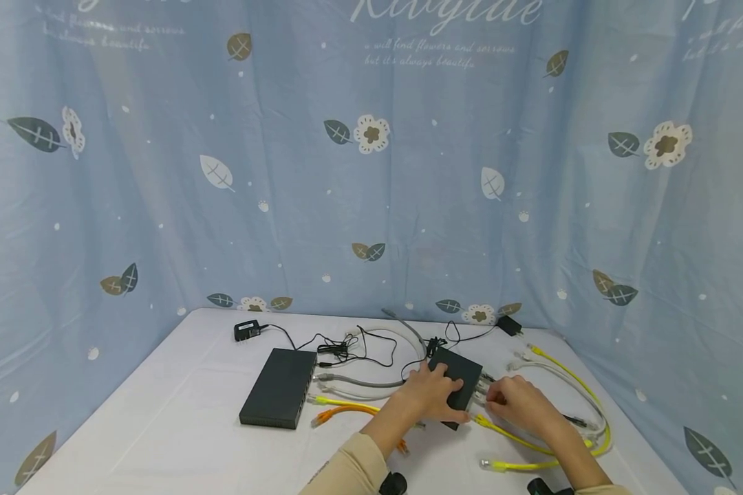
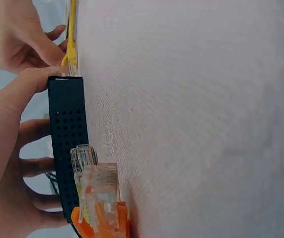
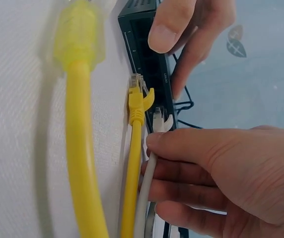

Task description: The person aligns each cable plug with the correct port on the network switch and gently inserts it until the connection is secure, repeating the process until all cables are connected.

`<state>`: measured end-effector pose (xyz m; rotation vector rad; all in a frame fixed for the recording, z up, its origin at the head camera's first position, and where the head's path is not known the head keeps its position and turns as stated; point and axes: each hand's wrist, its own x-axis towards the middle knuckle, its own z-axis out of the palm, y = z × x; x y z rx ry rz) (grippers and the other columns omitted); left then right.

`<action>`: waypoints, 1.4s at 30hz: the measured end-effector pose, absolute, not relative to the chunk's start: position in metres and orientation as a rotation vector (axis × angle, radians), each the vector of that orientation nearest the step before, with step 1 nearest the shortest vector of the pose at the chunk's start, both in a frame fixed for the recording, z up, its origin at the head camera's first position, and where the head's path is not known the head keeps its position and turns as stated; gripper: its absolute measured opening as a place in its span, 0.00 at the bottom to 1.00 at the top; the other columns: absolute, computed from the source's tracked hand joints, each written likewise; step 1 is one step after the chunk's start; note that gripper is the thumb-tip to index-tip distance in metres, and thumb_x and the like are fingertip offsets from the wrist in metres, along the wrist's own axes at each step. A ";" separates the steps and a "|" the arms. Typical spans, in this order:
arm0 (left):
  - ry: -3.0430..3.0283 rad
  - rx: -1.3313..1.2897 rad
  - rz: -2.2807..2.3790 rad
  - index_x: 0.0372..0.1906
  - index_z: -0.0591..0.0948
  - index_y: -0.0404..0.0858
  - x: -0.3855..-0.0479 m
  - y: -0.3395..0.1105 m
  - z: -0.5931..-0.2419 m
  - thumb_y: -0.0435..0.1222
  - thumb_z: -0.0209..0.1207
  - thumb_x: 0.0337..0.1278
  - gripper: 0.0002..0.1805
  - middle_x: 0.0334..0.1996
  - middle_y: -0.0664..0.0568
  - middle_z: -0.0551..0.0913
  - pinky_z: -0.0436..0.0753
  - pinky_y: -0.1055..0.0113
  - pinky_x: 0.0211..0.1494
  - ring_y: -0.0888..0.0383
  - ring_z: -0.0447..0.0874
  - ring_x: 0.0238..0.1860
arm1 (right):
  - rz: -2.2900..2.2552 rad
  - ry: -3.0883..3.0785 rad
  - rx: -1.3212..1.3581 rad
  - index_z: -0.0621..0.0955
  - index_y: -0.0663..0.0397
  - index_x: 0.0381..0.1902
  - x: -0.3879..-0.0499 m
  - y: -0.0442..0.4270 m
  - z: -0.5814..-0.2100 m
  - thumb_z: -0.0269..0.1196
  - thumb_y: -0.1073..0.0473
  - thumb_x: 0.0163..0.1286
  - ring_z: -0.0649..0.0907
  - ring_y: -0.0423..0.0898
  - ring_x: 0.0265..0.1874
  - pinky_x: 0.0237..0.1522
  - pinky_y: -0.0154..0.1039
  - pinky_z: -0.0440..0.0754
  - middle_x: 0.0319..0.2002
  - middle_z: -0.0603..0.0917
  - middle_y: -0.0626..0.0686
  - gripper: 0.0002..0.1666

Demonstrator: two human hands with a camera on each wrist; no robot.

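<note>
A black network switch (image 1: 466,371) lies turned at an angle on the right half of the table. My left hand (image 1: 432,395) holds it from above, fingers spread over its top and thumb at the port edge. My right hand (image 3: 216,171) pinches a white network cable (image 3: 158,121) just behind its plug. That plug's clear tip is at the switch's port face; how deep it sits cannot be told. Beside it, a yellow cable's plug (image 3: 136,99) lies near the same face, apart from my fingers. In the left wrist view, an orange cable's clear plug (image 2: 102,188) is close to the camera.
Another black switch box (image 1: 278,388) lies to the left. Grey, yellow and orange cables (image 1: 340,411) stretch between the boxes. Black power adapters (image 1: 246,331) with thin cords lie at the back. More yellow and white cables (image 1: 600,419) curve at the right. A blue curtain (image 1: 371,192) hangs behind.
</note>
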<state>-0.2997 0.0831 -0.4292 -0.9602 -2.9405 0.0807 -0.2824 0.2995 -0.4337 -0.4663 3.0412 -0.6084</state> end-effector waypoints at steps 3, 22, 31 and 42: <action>-2.945 -0.959 0.092 0.69 0.67 0.70 -0.300 0.083 -0.429 0.75 0.50 0.50 0.39 0.68 0.55 0.68 0.79 0.48 0.57 0.41 0.70 0.66 | -0.602 3.047 -0.454 0.86 0.48 0.27 -0.283 0.298 -0.434 0.69 0.63 0.60 0.79 0.35 0.21 0.24 0.31 0.76 0.23 0.84 0.41 0.05; -2.935 -0.965 0.115 0.69 0.66 0.70 -0.303 0.087 -0.431 0.75 0.51 0.50 0.39 0.66 0.55 0.70 0.79 0.47 0.57 0.39 0.70 0.66 | -0.470 3.138 -0.430 0.86 0.46 0.25 -0.282 0.294 -0.433 0.70 0.64 0.59 0.75 0.35 0.19 0.23 0.32 0.72 0.23 0.82 0.40 0.07; -2.926 -0.966 0.111 0.69 0.68 0.69 -0.303 0.088 -0.431 0.73 0.52 0.51 0.38 0.66 0.54 0.71 0.79 0.47 0.57 0.40 0.71 0.65 | -0.425 3.165 -0.454 0.85 0.45 0.25 -0.282 0.292 -0.433 0.71 0.63 0.59 0.73 0.34 0.18 0.22 0.31 0.70 0.22 0.81 0.39 0.07; -2.920 -0.953 0.126 0.69 0.68 0.69 -0.300 0.087 -0.431 0.73 0.52 0.51 0.38 0.66 0.54 0.71 0.80 0.48 0.56 0.40 0.72 0.64 | -0.387 3.174 -0.443 0.84 0.44 0.22 -0.280 0.290 -0.433 0.71 0.63 0.59 0.71 0.35 0.17 0.21 0.31 0.67 0.21 0.79 0.39 0.09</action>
